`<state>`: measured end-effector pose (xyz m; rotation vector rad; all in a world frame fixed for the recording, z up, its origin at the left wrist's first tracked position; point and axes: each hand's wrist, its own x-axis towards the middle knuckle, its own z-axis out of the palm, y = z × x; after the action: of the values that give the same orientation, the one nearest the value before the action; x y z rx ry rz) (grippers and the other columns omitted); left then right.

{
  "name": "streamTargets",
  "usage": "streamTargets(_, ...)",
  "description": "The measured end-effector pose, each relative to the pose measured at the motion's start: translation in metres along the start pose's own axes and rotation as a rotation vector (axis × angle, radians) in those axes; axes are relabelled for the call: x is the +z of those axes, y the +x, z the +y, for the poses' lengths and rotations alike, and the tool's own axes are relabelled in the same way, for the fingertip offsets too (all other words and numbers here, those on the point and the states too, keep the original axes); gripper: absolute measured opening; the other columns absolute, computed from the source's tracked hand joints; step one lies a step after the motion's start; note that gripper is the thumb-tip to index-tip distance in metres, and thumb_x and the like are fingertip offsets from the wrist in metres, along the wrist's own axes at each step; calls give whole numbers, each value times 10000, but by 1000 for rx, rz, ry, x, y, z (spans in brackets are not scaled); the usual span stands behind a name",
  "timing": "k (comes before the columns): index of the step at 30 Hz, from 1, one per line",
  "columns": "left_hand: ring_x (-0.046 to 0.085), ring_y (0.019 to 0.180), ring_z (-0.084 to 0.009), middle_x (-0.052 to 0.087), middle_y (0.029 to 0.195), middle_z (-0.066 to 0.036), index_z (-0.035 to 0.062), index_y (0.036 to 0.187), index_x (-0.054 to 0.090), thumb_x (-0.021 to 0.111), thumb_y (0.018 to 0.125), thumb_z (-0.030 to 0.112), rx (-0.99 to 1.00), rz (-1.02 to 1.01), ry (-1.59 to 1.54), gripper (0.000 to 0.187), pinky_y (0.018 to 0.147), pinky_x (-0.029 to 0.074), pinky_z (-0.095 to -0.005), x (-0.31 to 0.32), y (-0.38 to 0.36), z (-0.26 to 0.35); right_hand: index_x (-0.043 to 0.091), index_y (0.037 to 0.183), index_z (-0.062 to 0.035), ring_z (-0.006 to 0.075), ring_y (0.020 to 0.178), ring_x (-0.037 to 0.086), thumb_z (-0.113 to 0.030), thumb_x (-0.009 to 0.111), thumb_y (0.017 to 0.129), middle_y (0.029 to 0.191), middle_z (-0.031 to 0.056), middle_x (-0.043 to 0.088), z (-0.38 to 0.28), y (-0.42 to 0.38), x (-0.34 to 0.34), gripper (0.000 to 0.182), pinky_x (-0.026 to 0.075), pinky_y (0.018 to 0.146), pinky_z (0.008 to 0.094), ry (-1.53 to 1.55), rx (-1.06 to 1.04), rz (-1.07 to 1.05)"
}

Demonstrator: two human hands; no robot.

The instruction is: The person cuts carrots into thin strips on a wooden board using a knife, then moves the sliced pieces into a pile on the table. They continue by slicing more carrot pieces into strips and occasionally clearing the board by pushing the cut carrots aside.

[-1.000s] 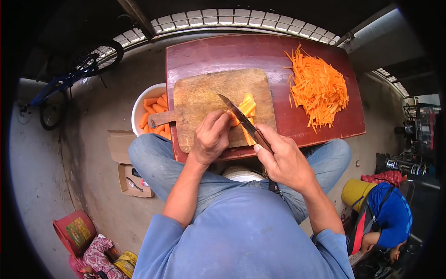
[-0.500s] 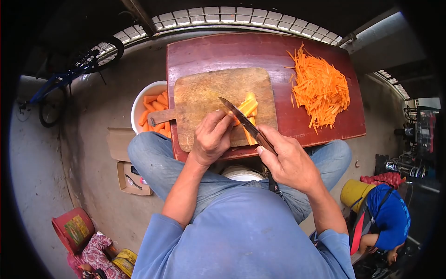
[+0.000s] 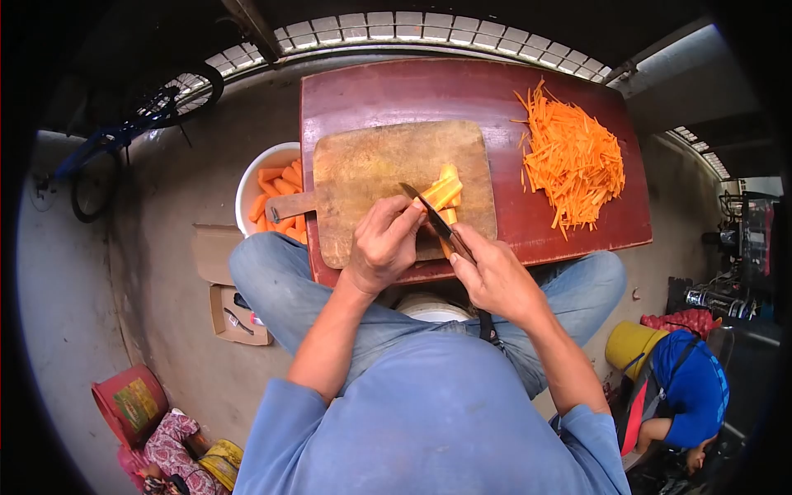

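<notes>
My right hand grips the handle of a dark-bladed knife, which slants up and to the left over the wooden cutting board. Beside the blade, my left hand is closed with its fingertips pinching the near end of a carrot. The knife lies across this carrot close to those fingertips. Other yellow-orange core pieces rest on the board beyond and beneath it, partly hidden by the blade and my right hand. A heap of shredded carrot sits on the right of the red table.
Left of the board, a white bucket holds several peeled carrots. An opened cardboard box lies on the floor by my knee. A person in blue bends at lower right near a yellow bucket; another in patterned clothing is at lower left.
The knife and my right hand have shifted slightly left and up, so less of the blade shows past my left fingertips. My left hand stays on the carrot.
</notes>
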<state>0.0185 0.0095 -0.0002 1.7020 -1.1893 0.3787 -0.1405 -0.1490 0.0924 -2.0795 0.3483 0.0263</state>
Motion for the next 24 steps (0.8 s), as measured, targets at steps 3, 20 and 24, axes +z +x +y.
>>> streamTargets(3, 761, 872, -358, 741, 1081, -173, 3, 1202, 770, 880, 817, -82, -23, 11, -15, 409, 723, 631, -428, 1, -4, 1, 571, 1422, 32, 559, 1012, 713, -95, 641, 1068, 1091, 330, 726, -24, -6, -15, 382, 552, 834, 572, 23, 48, 16)
streamTargets(20, 763, 917, -370, 732, 1066, -173, -23, 1178, 780, 806, 741, -113, 42, -6, 18, 448, 783, 634, -458, -7, 0, 0, 546, 1377, 31, 575, 1021, 700, -97, 649, 1069, 1051, 341, 718, -30, -5, -7, 349, 539, 851, 617, -43, -7, -22)
streamTargets(24, 760, 908, -370, 734, 1067, -175, -21, 1169, 776, 796, 760, -131, 57, 2, -5, 424, 773, 630, -454, -5, -2, -2, 545, 1373, 34, 569, 1047, 709, -109, 647, 1071, 1072, 355, 726, 12, 4, 17, 349, 546, 875, 629, -45, -71, 16)
